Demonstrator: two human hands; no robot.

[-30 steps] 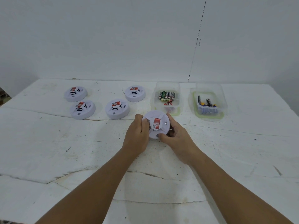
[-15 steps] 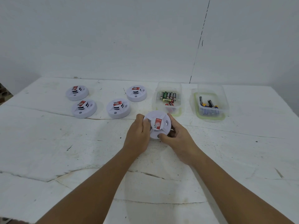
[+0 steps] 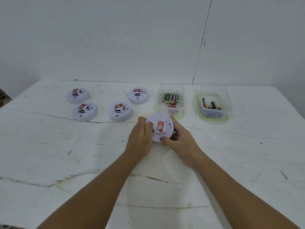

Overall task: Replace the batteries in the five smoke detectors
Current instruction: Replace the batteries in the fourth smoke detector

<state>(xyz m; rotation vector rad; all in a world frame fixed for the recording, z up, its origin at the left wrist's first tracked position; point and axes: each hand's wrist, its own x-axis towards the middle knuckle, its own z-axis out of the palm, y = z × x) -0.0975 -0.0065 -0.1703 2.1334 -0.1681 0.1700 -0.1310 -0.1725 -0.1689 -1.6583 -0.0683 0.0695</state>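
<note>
Seen from a head-worn camera, a white table [image 3: 49, 146] stands against a white wall. At the far left, four white round smoke detectors [image 3: 77, 96] [image 3: 84, 111] [image 3: 120, 111] [image 3: 138, 95] sit closed, each with a red label. In the centre, both hands hold a fifth smoke detector [image 3: 160, 127] tilted up off the table. The left hand [image 3: 140, 139] curls round its left rim; the right hand [image 3: 179, 139] grips the right rim, thumb on the near edge. Compared with a second ago, the grip and the detector look almost unchanged, with at most a slight turn, so it appears not yet opened. Just behind it, a clear tub [image 3: 170, 100] holds batteries; to its right, a second tub [image 3: 213, 104] holds more. Which tub holds fresh ones cannot be told.
</note>
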